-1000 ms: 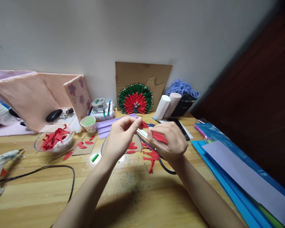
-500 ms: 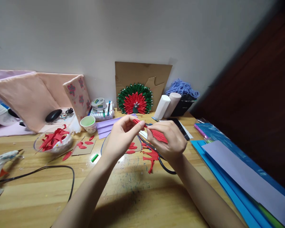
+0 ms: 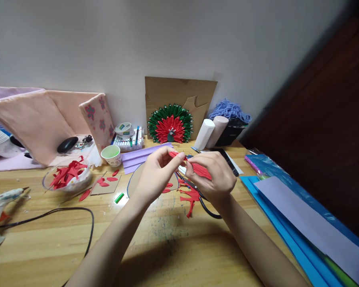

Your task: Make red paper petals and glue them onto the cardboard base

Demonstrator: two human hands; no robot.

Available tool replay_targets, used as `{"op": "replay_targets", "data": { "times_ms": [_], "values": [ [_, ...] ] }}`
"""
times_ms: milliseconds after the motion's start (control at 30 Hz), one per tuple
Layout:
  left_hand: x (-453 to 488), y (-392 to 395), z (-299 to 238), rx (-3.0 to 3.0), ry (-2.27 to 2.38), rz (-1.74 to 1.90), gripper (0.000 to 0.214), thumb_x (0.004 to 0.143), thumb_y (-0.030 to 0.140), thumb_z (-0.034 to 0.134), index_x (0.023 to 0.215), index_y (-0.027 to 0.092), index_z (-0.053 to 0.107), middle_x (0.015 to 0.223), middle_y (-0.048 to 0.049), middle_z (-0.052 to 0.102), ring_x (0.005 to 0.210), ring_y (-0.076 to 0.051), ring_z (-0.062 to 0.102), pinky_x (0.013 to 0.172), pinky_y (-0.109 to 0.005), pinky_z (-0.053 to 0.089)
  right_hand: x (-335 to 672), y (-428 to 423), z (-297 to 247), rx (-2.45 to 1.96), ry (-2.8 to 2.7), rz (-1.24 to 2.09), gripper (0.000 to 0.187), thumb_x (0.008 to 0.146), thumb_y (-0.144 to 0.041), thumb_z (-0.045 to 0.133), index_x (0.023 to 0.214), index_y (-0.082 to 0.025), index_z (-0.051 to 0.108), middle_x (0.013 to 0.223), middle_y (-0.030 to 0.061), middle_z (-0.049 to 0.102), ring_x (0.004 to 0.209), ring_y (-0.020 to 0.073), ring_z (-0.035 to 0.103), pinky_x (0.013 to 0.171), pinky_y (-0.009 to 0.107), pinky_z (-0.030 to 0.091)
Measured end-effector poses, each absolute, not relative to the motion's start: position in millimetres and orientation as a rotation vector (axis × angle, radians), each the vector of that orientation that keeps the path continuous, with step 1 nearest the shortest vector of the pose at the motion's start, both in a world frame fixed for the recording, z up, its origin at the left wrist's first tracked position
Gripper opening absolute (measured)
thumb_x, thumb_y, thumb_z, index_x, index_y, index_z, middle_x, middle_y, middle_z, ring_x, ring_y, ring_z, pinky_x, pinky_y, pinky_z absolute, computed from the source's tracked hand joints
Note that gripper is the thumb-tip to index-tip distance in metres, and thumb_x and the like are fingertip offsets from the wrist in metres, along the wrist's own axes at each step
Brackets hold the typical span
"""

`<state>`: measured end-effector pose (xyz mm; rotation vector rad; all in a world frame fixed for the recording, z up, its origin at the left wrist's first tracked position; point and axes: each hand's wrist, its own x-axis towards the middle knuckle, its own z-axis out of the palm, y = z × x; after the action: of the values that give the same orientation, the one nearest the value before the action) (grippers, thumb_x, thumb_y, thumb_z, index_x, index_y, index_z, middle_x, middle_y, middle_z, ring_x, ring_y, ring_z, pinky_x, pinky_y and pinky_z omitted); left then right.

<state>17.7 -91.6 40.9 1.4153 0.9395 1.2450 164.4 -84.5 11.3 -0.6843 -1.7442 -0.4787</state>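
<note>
Both hands are raised above the wooden table [image 3: 167, 247] and meet over a small red paper piece [image 3: 201, 170]. My left hand [image 3: 157, 175] pinches its left tip between thumb and forefinger. My right hand [image 3: 214, 175] is closed round the rest of the red piece. Under the hands lie red paper offcuts [image 3: 191, 197], black-handled scissors [image 3: 208, 209] and a round cardboard disc [image 3: 134, 181].
A glass bowl of red scraps [image 3: 66, 177], a paper cup [image 3: 112, 154] and a glue gun [image 3: 0, 205] with its black cord [image 3: 77, 211] lie to the left. Blue and lilac paper sheets [image 3: 302, 223] lie at the right. A red-green paper peacock [image 3: 170, 127] leans on cardboard at the back.
My left hand has shifted slightly right and closed its pinch on the red piece's tip. My right hand has hardly moved.
</note>
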Motion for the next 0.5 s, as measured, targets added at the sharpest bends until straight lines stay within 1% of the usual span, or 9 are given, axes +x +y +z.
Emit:
{"op": "replay_targets", "data": {
  "times_ms": [200,300,500],
  "values": [
    [16.4,-90.8,39.4,1.431,0.949,1.255,0.019,0.081,0.035,0.061,0.077,0.016,0.060,0.068,0.0004,0.058,0.060,-0.009,0.049,0.057,-0.021,0.040,164.5,-84.4,11.9,-0.699,-1.750,-0.478,0.019,0.074,-0.008,0.065,0.086,-0.021,0.059,0.072,0.0020,0.066,0.067,0.0164,0.062,0.062,0.030,0.052],
    [14.7,-89.6,39.1,1.438,0.937,1.268,0.020,0.080,0.036,0.062,0.075,0.016,0.061,0.069,0.0002,0.058,0.062,-0.010,0.050,0.059,-0.022,0.040,164.6,-83.8,11.9,-0.704,-1.744,-0.458,0.018,0.074,-0.008,0.064,0.086,-0.021,0.059,0.072,0.0013,0.066,0.066,0.0163,0.062,0.062,0.030,0.052],
    [11.8,-89.3,42.3,1.464,0.917,1.259,0.018,0.084,0.032,0.058,0.078,0.017,0.067,0.067,-0.0007,0.060,0.064,-0.011,0.052,0.062,-0.022,0.042,164.8,-83.5,12.8,-0.709,-1.721,-0.430,0.018,0.074,-0.007,0.064,0.085,-0.020,0.058,0.072,0.0016,0.066,0.066,0.0160,0.061,0.062,0.031,0.051]
  ]
}}
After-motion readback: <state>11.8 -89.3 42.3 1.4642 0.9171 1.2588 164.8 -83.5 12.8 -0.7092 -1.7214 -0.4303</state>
